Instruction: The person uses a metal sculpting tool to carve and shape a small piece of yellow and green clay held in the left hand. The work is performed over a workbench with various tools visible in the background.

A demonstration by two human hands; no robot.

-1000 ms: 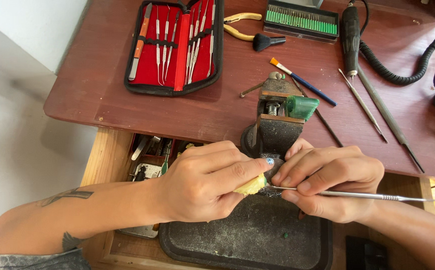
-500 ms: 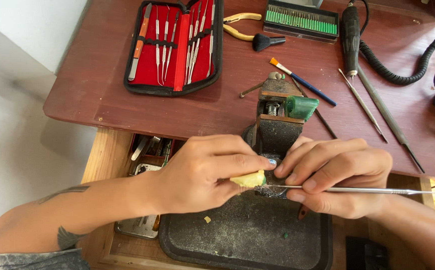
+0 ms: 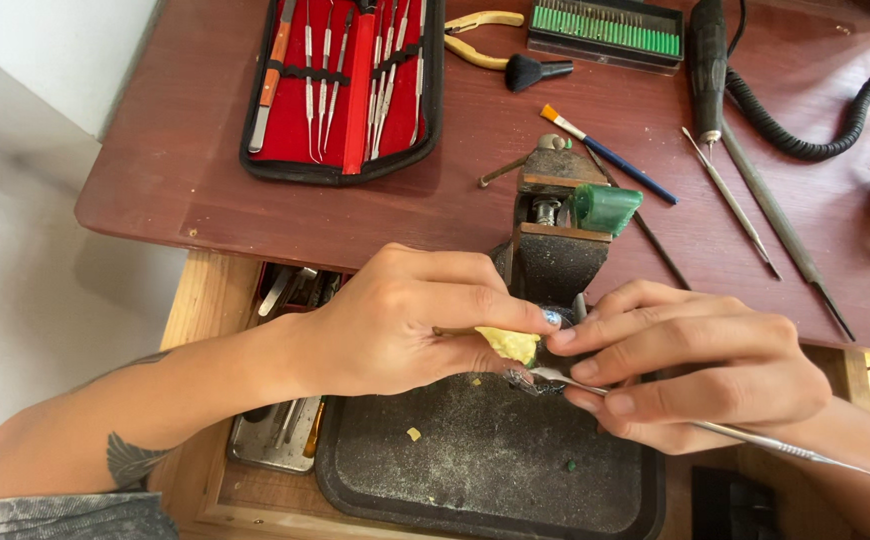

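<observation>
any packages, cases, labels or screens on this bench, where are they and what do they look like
No labels, signs or screens show.
Tool case: open on the table's far left, black outside, red lining, thin metal picks in rows.
Bur box: far edge, right of the case, long dark tray with rows of green-ended bits.

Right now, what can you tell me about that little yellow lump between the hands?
The yellow lump is small, pale and crumbly-looking, perhaps wax. The left hand pinches it just in front of the dark bench vise. The right hand brings a thin metal tool to its edge. Yellow crumbs lie on the black tray beneath.
</observation>
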